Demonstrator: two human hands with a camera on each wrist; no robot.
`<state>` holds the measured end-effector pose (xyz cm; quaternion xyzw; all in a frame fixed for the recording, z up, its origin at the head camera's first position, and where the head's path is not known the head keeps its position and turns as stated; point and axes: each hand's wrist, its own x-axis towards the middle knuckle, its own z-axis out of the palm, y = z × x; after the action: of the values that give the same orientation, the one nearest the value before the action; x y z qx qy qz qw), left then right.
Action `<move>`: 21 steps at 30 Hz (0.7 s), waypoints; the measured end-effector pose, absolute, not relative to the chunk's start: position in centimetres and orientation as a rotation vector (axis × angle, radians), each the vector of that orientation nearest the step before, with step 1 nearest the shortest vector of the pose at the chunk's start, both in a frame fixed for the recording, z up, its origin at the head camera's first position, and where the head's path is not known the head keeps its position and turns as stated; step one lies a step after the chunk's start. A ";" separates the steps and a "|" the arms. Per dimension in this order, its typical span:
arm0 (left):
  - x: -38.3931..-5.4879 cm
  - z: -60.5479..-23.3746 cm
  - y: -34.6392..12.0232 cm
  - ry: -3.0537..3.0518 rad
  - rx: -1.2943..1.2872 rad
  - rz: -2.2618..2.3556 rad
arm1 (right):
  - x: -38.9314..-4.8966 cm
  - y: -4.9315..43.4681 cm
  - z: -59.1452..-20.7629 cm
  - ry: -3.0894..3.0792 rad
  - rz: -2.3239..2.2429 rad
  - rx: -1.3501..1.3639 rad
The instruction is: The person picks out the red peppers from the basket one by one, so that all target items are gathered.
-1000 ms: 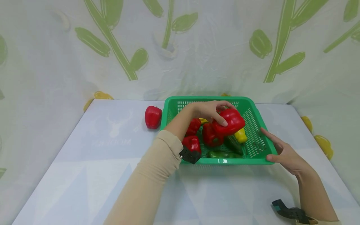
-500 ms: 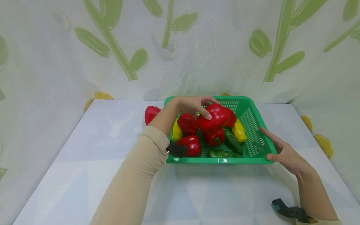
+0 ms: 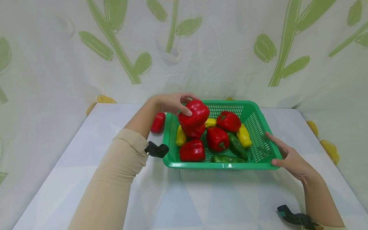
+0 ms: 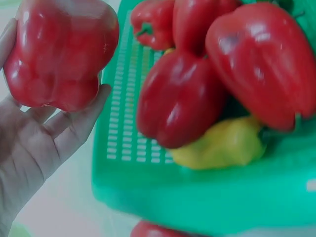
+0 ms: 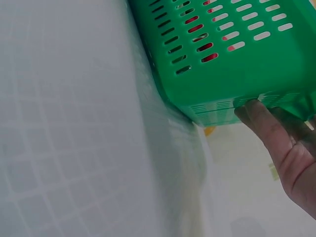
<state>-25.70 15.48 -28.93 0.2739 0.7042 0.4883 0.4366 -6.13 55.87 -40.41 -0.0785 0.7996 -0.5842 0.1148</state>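
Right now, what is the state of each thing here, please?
Green basket: upright, partly filled
Topmost red bell pepper: raised, held
Four red bell peppers: lying in basket
Three yellow peppers: lying in basket
Green peppers: lying in basket
Outside red bell pepper: on table, partly hidden
Left grip: holding topmost pepper
Right grip: touching basket's right end

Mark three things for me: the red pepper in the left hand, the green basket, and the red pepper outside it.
Held red pepper [image 4: 60,55], left wrist view: middle of its visible surface.
Green basket [image 3: 198,165], head view: near rim.
Outside red pepper [image 3: 159,123], head view: middle of its visible part.
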 end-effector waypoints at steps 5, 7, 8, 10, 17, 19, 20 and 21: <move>-26.1 -28.4 13.8 1.813 0.691 1.238 | -6.2 56.0 -40.3 2.348 -1.701 -0.216; -26.1 -28.2 13.1 1.831 0.690 1.252 | -6.2 56.0 -40.3 2.351 -1.697 -0.209; -26.1 -28.2 12.7 1.843 0.684 1.256 | -6.1 56.0 -40.3 2.354 -1.693 -0.206; -26.1 -28.0 11.9 1.858 0.664 1.267 | -6.1 56.0 -40.3 2.354 -1.689 -0.205; -25.8 -27.8 8.8 1.915 0.635 1.306 | -6.1 55.9 -40.3 2.345 -1.697 -0.214; -25.8 -27.8 7.9 1.940 0.621 1.308 | -6.1 55.9 -40.3 2.341 -1.699 -0.212; -25.8 -27.8 7.5 1.953 0.613 1.309 | -6.1 55.9 -40.3 2.341 -1.699 -0.211; -25.8 -27.7 7.1 1.965 0.608 1.309 | -6.1 55.9 -40.3 2.339 -1.699 -0.212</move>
<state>-25.78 7.08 -27.74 0.2342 0.7564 0.5042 0.3446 -6.08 55.88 -40.30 -0.0725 0.8010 -0.5818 0.1210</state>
